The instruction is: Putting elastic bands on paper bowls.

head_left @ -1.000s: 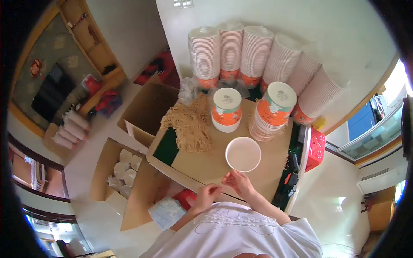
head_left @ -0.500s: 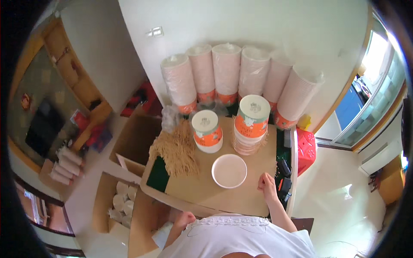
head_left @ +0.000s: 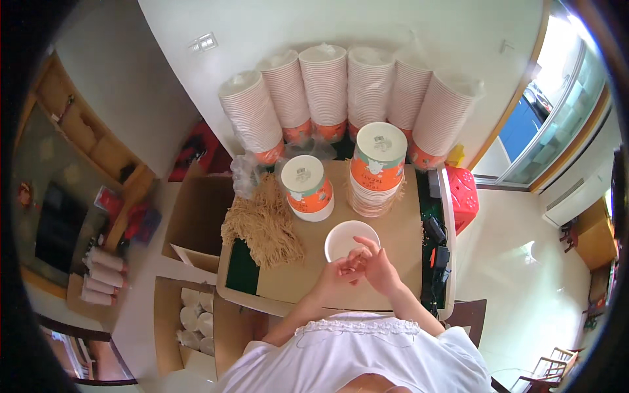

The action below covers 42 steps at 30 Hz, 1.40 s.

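Observation:
Both hands meet over the near rim of an upright white paper bowl (head_left: 342,237), their fingers touching. My left hand (head_left: 333,278) has its fingers closed; whatever is in them, if anything, is too small to make out. My right hand (head_left: 381,270) is also closed, its fingers curled against the left ones and one finger standing raised. Behind the bowl are a short upside-down stack of orange-and-green printed paper bowls (head_left: 305,187) and, to its right, a taller upside-down stack (head_left: 379,164). A heap of tan shredded paper (head_left: 262,226) lies at the left.
Tall plastic-wrapped stacks of bowls (head_left: 324,88) line the wall behind the table. A cardboard sheet (head_left: 308,288) covers much of the tabletop. Black devices with cords (head_left: 436,252) lie along the right edge, beside a red stool (head_left: 462,196). Open cartons (head_left: 173,295) stand at the left.
My left hand has come up from the table's near edge, and my right hand has moved left. They now touch over the bowl's near rim. The view has shifted slightly.

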Each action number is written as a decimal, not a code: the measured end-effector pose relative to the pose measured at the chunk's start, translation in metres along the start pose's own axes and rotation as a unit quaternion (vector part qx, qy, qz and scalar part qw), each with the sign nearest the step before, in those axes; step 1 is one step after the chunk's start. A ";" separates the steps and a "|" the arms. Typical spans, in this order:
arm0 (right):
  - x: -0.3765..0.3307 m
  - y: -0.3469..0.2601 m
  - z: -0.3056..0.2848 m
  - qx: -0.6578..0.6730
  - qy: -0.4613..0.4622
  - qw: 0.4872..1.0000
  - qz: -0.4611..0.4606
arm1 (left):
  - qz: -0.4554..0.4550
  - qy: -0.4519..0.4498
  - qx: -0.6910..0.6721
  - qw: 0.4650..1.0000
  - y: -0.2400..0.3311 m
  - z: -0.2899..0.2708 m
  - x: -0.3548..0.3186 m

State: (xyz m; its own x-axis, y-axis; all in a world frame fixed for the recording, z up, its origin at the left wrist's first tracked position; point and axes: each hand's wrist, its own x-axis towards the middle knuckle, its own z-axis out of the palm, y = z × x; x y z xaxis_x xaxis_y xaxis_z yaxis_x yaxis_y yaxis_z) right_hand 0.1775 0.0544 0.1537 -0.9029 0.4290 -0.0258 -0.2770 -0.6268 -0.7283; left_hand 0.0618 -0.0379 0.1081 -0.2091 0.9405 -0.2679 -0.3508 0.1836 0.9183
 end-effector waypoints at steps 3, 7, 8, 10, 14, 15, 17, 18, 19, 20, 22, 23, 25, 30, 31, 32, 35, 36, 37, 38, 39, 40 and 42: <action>0.004 0.011 -0.007 -0.033 -0.006 0.999 0.019 | -0.039 -0.003 -0.024 0.999 -0.008 -0.002 -0.006; 0.007 0.021 0.000 -0.230 0.015 0.965 -0.127 | -0.071 0.125 -0.072 0.987 0.009 0.014 -0.035; 0.007 0.020 -0.001 -0.246 0.026 0.963 -0.106 | -0.069 0.133 -0.073 0.986 0.013 0.015 -0.040; 0.006 0.028 -0.010 -0.201 0.044 0.977 -0.058 | -0.041 0.160 -0.002 0.986 0.018 0.013 -0.047; -0.011 0.054 -0.025 -0.216 0.018 0.975 0.054 | -0.025 0.186 -0.011 0.982 0.006 0.001 -0.045; -0.016 0.058 -0.023 -0.229 0.008 0.969 0.096 | -0.006 0.185 -0.034 0.982 0.004 -0.001 -0.043; -0.026 0.062 -0.030 -0.339 0.032 0.938 0.071 | 0.019 0.178 -0.054 0.982 -0.002 -0.011 -0.038; -0.031 0.063 -0.033 -0.444 0.054 0.893 0.049 | 0.013 0.181 -0.068 0.981 -0.011 -0.018 -0.037; -0.033 0.062 -0.038 -0.447 0.063 0.891 0.043 | 0.006 0.179 -0.081 0.980 -0.015 -0.023 -0.033; -0.037 0.061 -0.044 -0.421 0.049 0.901 0.098 | -0.005 0.183 -0.084 0.979 -0.012 -0.025 -0.031; -0.037 0.057 -0.050 -0.362 0.023 0.909 0.206 | -0.009 0.163 -0.039 0.986 -0.013 -0.031 -0.019; -0.031 0.057 -0.049 -0.367 0.029 0.908 0.203 | -0.016 0.150 0.007 0.989 -0.013 -0.032 -0.013; -0.015 0.063 -0.039 -0.255 0.048 0.966 -0.016 | 0.039 0.124 0.052 0.990 -0.017 -0.025 0.003; 0.038 0.068 -0.056 -0.378 0.211 0.901 0.023 | 0.087 0.153 0.055 0.983 -0.014 -0.035 0.051; 0.043 0.076 -0.063 -0.357 0.236 0.904 -0.005 | 0.084 0.144 0.096 0.981 -0.010 -0.038 0.056; 0.047 0.080 -0.068 -0.335 0.261 0.905 -0.035 | 0.081 0.135 0.137 0.978 -0.007 -0.039 0.060; 0.054 0.077 -0.080 -0.383 0.248 0.882 -0.115 | 0.156 0.161 0.196 0.955 -0.006 -0.042 0.077; 0.054 0.075 -0.082 -0.380 0.250 0.883 -0.115 | 0.155 0.159 0.199 0.955 -0.007 -0.042 0.080; 0.053 0.066 -0.076 -0.397 0.264 0.872 -0.113 | 0.170 0.158 0.201 0.952 -0.004 -0.040 0.082; 0.052 0.061 -0.073 -0.413 0.277 0.861 -0.109 | 0.185 0.158 0.204 0.948 -0.003 -0.038 0.083; 0.050 0.063 -0.075 -0.410 0.281 0.861 -0.110 | 0.183 0.154 0.207 0.949 -0.007 -0.039 0.086; 0.049 0.064 -0.077 -0.378 0.295 0.869 -0.123 | 0.129 0.151 0.176 0.964 -0.011 -0.042 0.091; 0.045 0.062 -0.080 -0.341 0.309 0.877 -0.136 | 0.073 0.149 0.148 0.975 -0.015 -0.052 0.098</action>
State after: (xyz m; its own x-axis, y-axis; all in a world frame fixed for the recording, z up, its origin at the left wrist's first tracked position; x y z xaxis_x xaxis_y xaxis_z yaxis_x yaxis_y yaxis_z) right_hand 0.1460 0.0863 0.0524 -0.4249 0.9053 0.0003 -0.0030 -0.0011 -1.0000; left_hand -0.0005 0.0370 0.0529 -0.5091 0.8457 -0.1598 -0.0282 0.1692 0.9852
